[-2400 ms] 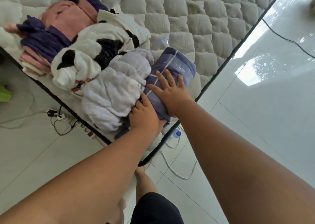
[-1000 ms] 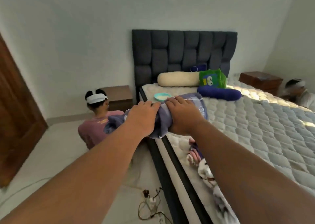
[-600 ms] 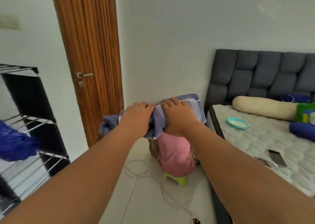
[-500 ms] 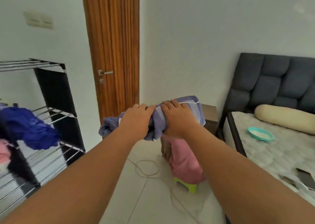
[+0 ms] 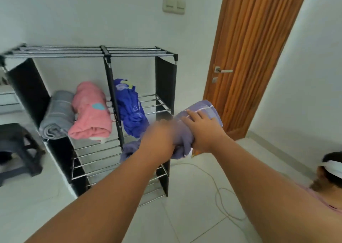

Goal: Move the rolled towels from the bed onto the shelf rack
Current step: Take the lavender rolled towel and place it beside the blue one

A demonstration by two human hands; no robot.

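Where half a second ago the shelf rack (image 5: pixel 111 56) sat cut off at the left edge and the bed filled the right, the rack now stands almost whole ahead and the bed has left the frame; the wooden door (image 5: pixel 255 54) has shifted from centre to the right; a seated person (image 5: pixel 331 170) shows only at the lower right edge. On the rack's middle tier a grey rolled towel (image 5: pixel 57 115) and a pink rolled towel (image 5: pixel 90 111) lie side by side in the left bay, touching; a blue bundle (image 5: pixel 129 109) hangs over the front rail of the right bay, just beside the centre post; the rest of that bay's rails, the top tier and the lower tiers are bare. A dark stool (image 5: pixel 16 146) stands near the rack's left side; white tiled floor (image 5: pixel 194 205) lies open before the rack, crossed by a thin cable (image 5: pixel 220 192). The purple striped towel (image 5: pixel 203 111) is held in the air in front of the right bay, apart from the rails; the left hand (image 5: pixel 159 137), blurred, is clenched around its lower end; the right hand (image 5: pixel 203 130) grips its middle, fingers (image 5: pixel 194 114) spread flat over the top of the roll.
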